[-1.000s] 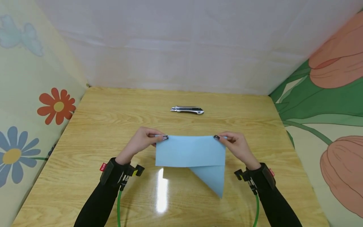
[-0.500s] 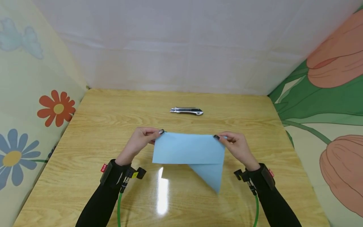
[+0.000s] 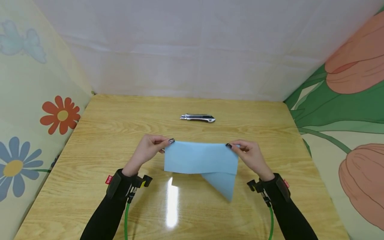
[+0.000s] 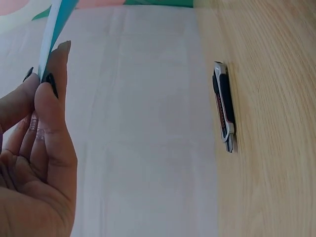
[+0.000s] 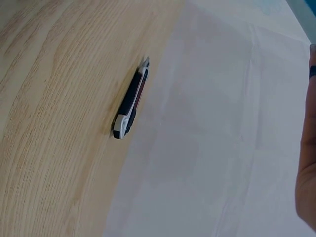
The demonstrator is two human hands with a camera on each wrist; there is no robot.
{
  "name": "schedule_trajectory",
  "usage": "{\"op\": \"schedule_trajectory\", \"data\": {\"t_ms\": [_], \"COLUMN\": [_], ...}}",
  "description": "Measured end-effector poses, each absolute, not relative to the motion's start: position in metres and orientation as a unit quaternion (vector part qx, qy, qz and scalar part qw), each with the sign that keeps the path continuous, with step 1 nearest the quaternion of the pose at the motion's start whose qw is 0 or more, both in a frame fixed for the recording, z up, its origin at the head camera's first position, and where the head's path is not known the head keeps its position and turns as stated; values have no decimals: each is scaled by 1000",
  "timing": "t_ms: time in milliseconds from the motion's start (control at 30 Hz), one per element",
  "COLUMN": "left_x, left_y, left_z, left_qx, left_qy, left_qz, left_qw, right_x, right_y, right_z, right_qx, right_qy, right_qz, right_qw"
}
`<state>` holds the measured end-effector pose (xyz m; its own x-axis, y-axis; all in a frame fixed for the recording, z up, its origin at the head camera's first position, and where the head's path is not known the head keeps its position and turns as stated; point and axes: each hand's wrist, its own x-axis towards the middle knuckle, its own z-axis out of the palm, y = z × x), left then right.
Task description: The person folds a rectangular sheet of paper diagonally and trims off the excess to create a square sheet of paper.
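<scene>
A light blue sheet of paper (image 3: 199, 158), folded over along its top, is held up between both hands. My left hand (image 3: 149, 148) pinches its upper left corner between thumb and fingers; the left wrist view shows the paper (image 4: 49, 39) edge-on in that pinch. At the upper right corner my right hand (image 3: 250, 156) pinches it the same way. Below the front layer's lower edge, a pointed triangular part of the sheet hangs at the right. In the right wrist view only the edge of the right hand (image 5: 308, 163) shows.
A utility knife (image 3: 197, 117) with a silver and black handle lies beyond the paper on the wooden table (image 3: 120, 113). White cloth (image 3: 186, 50) hangs behind the table's far edge. Flower-patterned panels (image 3: 62, 115) stand along both sides.
The left hand's thumb has shifted slightly up and outward along the paper's corner. The hanging triangular part has risen a little and moved slightly left. The right hand keeps its place.
</scene>
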<state>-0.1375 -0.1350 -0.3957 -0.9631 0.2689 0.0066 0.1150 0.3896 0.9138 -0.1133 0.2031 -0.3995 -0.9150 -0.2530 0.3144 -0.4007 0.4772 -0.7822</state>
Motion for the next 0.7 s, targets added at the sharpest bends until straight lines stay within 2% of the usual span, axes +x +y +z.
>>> {"op": "schedule_trajectory", "data": {"t_ms": [300,700], "left_x": [-140,-139], "left_y": [-137,-134], "left_z": [-395,-395], "left_qx": [159,170], "left_qy": [831,846], "left_qz": [520,495], "left_qw": [122,99], "right_x": [-114,-117], "right_y": [201,199], "right_z": [-400,-405], "right_qx": [191,196], "right_qy": [-862,-853], "right_qz": [464,479], "right_qw": [74,69]}}
